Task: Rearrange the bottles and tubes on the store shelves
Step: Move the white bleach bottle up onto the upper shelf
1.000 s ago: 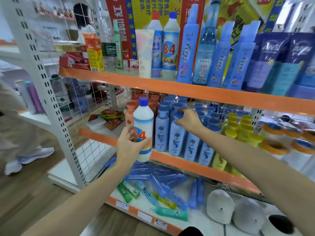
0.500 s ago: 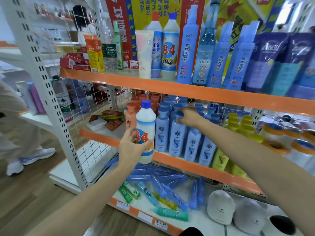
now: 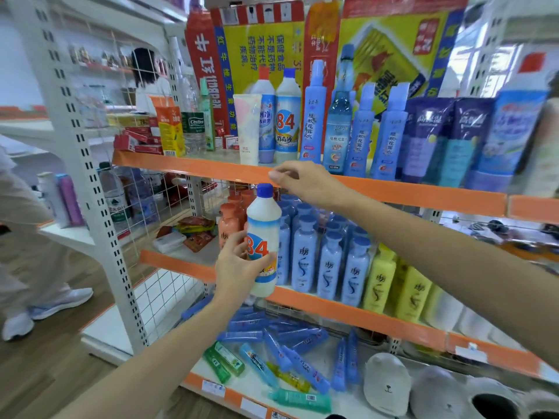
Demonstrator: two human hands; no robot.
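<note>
Left hand fingers clamped on white bottle, upright before middle shelf; right hand above bottle, fingers loosely curled, empty.

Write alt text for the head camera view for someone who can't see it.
The left hand holds a white "84" bottle upright before the middle shelf, while the empty right hand reaches toward the top shelf, stocked with blue bottles.

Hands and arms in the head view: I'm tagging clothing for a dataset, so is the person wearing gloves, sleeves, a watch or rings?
Nothing worn shows. The left hand and right hand are bare, without gloves, and no rings are visible. Both forearms are uncovered as far as the frame's edge, with no sleeve cuff, watch or bracelet at either wrist. Any sleeve further up would be out of view.
</note>
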